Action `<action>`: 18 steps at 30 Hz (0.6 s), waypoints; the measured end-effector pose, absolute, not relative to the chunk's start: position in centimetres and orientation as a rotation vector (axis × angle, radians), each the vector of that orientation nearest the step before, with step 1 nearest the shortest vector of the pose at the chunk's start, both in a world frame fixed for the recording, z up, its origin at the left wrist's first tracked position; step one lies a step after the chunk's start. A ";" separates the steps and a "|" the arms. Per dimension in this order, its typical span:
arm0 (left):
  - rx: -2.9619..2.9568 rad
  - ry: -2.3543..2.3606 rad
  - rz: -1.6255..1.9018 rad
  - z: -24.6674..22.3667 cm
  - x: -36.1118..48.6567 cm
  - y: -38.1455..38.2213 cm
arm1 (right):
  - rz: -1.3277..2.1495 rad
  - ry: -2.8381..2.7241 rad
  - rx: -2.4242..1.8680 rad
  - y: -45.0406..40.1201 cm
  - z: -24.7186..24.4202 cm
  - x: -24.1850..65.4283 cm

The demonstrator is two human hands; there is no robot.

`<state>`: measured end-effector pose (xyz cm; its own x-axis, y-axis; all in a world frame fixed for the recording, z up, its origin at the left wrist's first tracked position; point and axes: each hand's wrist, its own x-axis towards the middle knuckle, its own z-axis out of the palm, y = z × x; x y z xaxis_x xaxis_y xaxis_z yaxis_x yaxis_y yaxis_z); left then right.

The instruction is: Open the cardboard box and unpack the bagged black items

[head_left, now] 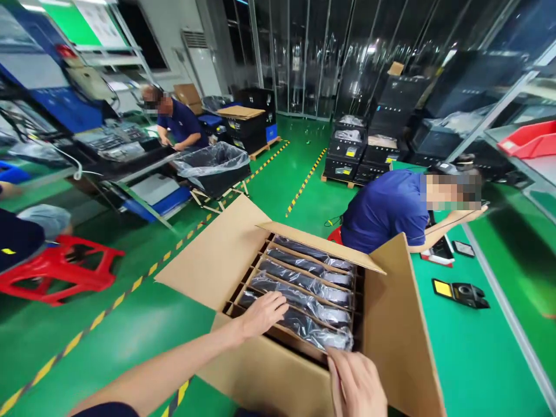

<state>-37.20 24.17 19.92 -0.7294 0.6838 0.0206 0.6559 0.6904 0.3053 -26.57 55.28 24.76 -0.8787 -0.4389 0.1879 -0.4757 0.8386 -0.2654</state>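
Note:
An open cardboard box (pixel 217 255) stands in front of me with its flaps spread. Cardboard dividers split it into slots, and several dark items wrapped in clear plastic (pixel 310 284) stand in them. My left hand (pixel 263 313) rests flat on the nearest wrapped item at the box's left side, fingers together. My right hand (pixel 358 385) lies on the near rim of the box by the right end of that item, fingers pointing in. Neither hand visibly grips anything.
A person in a blue shirt (pixel 388 208) bends over just behind the box. Another person (pixel 180 121) works at a bench far left. A red stool (pixel 65 269), a plastic-lined bin (pixel 215 165), stacked black crates (pixel 351 153) and a tape dispenser (pixel 460 292) stand on the green floor.

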 end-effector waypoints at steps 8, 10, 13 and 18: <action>0.903 2.763 0.503 17.9 -36.3 24.3 | 0.289 -3.136 0.379 43.1 21.6 -37.8; 0.862 2.720 0.532 17.8 -36.9 23.9 | 0.224 -3.161 0.358 42.8 20.3 -38.8; 0.846 2.650 0.579 18.2 -37.7 23.3 | 0.198 -3.206 0.446 42.6 19.7 -39.6; 0.849 2.613 0.589 20.0 -37.5 23.6 | 0.210 -3.273 0.621 42.2 21.7 -40.3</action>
